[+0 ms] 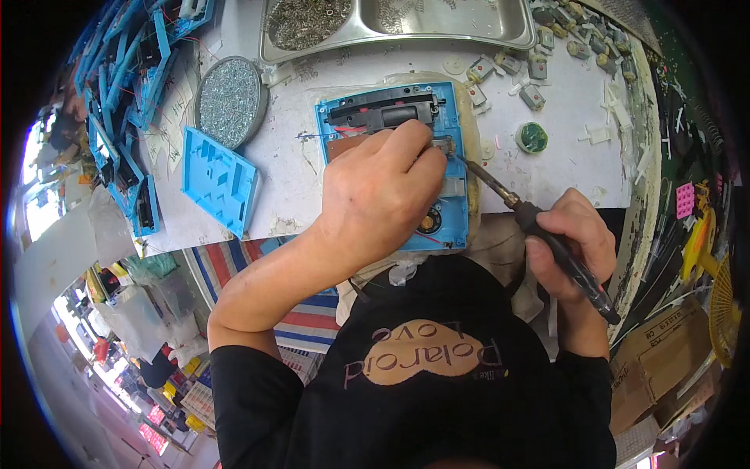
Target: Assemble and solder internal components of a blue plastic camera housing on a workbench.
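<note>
In front of me an opened blue plastic housing (451,237) lies on a pale pad, with a black moulded part (400,116), red wires and a small round speaker-like part (429,222) inside it. My left hand (383,187) rests over its middle, fingers curled and pinched together; whatever they grip is hidden beneath them. In my right hand (574,246) is a soldering iron (539,227) with a black handle and metal shaft. Its tip points left and meets the right side of the housing, close to the left fingertips. Exact contact is too small to make out.
A blue cover (219,181) lies left, below an oval dish (263,102) of small metal pieces. Blue housings (148,203) pile up at far left. A metal tray (406,36) holds springs. Small motors (533,97) and a green-filled round tin (532,137) are at right.
</note>
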Motion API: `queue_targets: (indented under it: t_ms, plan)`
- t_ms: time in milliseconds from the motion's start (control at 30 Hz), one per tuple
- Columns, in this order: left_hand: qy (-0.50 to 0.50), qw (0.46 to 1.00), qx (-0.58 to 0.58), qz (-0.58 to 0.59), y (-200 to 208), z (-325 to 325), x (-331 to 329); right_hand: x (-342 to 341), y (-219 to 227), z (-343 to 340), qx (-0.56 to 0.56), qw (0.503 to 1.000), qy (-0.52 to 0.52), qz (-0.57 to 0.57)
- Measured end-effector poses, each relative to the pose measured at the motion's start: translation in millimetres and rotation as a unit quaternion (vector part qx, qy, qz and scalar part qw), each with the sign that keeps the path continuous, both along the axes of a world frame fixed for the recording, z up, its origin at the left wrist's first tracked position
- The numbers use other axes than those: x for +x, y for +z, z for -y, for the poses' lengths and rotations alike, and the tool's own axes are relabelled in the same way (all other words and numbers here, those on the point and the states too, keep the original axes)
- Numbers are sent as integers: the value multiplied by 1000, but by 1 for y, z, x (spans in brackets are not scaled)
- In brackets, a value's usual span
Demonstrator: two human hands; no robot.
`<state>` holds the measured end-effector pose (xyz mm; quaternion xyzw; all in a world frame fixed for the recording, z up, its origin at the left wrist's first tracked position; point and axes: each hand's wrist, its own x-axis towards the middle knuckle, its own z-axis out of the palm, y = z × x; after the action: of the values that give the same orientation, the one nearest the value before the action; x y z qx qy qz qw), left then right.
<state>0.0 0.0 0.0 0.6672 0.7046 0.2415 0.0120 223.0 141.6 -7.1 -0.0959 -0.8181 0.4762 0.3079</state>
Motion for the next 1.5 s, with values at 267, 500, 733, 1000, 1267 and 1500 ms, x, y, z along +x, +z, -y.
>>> queue_targets:
  t_ms: [267, 500, 733, 1000, 1267, 1500]
  plan:
    - [3, 1000, 3, -8, 0, 0, -3, -3, -4, 0, -7, 1000, -3, -6]
    - [31, 996, 52, 62, -1, 8, -8, 0, -5, -3, -14, 1000, -21, -13]
    - [38, 994, 85, 56, -2, 2, -7, -3, -9, -3, -25, 999, -27, -21]
    - [15, 995, 101, 19, -12, -1, -7, -2, -9, -4, -34, 999, -28, -18]
    - [14, 995, 95, -2, -12, -2, -6, -7, -7, -7, -30, 999, -14, -13]
    - [9, 993, 114, 10, -17, -2, -7, -12, -5, -6, -27, 999, -18, -14]
